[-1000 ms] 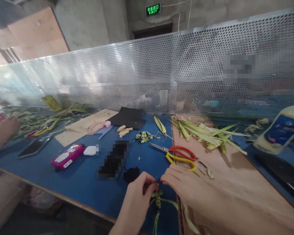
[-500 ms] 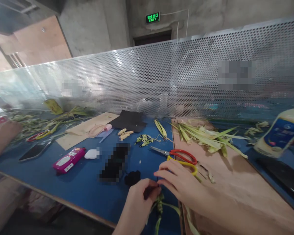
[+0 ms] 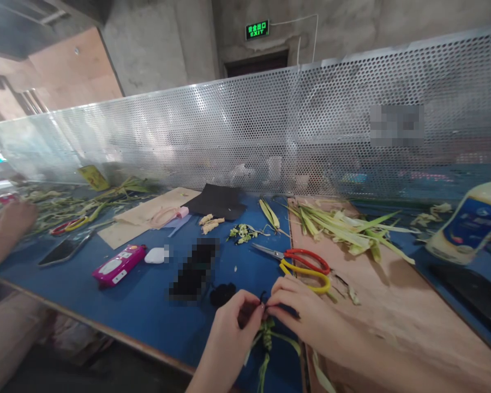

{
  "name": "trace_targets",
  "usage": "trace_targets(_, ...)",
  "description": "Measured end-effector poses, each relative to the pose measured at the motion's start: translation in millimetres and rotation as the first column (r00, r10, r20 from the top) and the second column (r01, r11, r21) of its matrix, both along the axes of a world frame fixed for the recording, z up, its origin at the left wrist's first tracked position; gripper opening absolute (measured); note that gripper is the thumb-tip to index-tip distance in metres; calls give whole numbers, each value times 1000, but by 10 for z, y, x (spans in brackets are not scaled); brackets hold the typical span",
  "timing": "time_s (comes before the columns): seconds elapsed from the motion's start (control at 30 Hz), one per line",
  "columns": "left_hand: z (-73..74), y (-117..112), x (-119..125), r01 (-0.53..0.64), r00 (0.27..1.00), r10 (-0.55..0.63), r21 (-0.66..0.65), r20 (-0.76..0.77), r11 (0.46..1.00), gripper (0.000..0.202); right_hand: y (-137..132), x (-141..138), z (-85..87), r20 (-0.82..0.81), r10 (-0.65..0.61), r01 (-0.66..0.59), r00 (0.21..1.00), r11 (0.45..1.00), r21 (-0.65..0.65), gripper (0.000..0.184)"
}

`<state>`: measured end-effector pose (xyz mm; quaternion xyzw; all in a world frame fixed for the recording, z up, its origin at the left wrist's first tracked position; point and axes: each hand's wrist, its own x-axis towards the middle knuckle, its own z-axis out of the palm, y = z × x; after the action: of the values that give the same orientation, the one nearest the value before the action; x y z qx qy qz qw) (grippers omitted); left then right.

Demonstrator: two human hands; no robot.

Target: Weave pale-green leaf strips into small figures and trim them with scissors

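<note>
My left hand [image 3: 234,327] and my right hand [image 3: 300,311] meet at the near edge of the blue table [image 3: 139,305]. Both pinch a thin black tie [image 3: 264,303] at the top of a small woven green leaf piece [image 3: 265,344] that hangs down between them. The fingers of each hand are closed on it. Just beyond my right hand lie scissors with red and yellow handles [image 3: 300,262]. A small black clump [image 3: 223,293] rests beside my left hand.
Cut green leaf strips [image 3: 343,226] lie on a brown board [image 3: 393,305]. A pink box [image 3: 117,265], a white case [image 3: 154,255], black cloth [image 3: 219,200] and a phone [image 3: 63,250] sit left. A bottle [image 3: 470,224] stands right. Another person's hand [image 3: 12,218] works far left, before a perforated metal screen [image 3: 229,131].
My right hand's fingers have drawn in from a spread reach to a pinch against my left fingertips. The view has shifted slightly; the leaf piece stays between the hands.
</note>
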<state>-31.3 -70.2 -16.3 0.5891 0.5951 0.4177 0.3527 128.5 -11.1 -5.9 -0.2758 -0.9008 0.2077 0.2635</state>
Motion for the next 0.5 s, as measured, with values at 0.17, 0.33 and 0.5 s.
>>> trace_targets(0.17,31,1,-2,2,1000,-2,5,16,1000,15,-30,9,6,-67,-26,25,997,1000,-11,9)
trace_targets(0.33,5,9,-17,20,999,-21,22,30,1000,16,-71,2,28,-32,-4,8,999,994,110,13)
trace_targets(0.5,-11,25,-44,24,999,-24,3,25,1000,16,-124,-8,41,90,-9,-13,996,969,245,17)
